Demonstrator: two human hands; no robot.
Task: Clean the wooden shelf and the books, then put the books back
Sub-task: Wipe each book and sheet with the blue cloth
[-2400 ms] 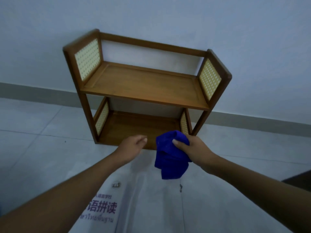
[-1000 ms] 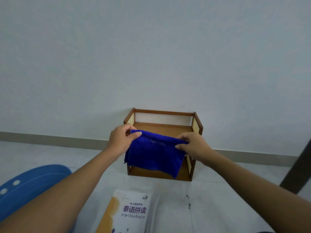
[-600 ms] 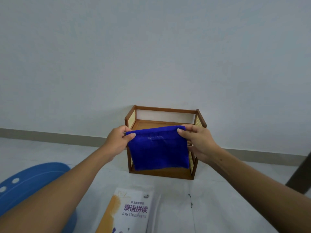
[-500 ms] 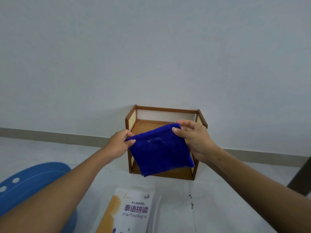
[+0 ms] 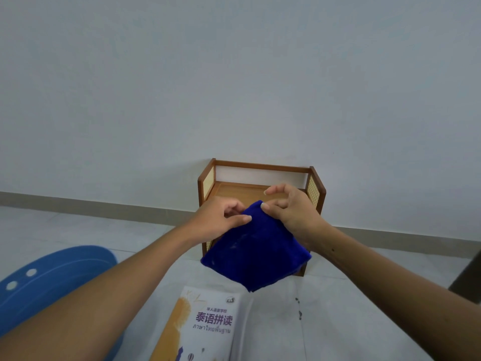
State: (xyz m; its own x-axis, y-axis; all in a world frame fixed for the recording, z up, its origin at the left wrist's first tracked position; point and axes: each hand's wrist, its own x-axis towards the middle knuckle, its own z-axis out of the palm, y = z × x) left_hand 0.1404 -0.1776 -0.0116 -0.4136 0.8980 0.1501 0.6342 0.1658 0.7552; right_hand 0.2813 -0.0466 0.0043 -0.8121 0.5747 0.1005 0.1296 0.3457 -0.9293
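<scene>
Cloth (image 5: 256,256), blue, folded, frame centre: pinched by left hand (image 5: 217,221); right hand (image 5: 291,212) touching with thumb, grip unclear. Risk: unfolds or drops onto book (image 5: 208,327), lower centre, through loose pinch.

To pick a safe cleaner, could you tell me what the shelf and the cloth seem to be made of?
The wooden shelf looks like brown wood, smooth finish; its side panels resemble pale woven cane. The blue cloth seems soft napped fabric, probably microfibre: it folds limply.
</scene>
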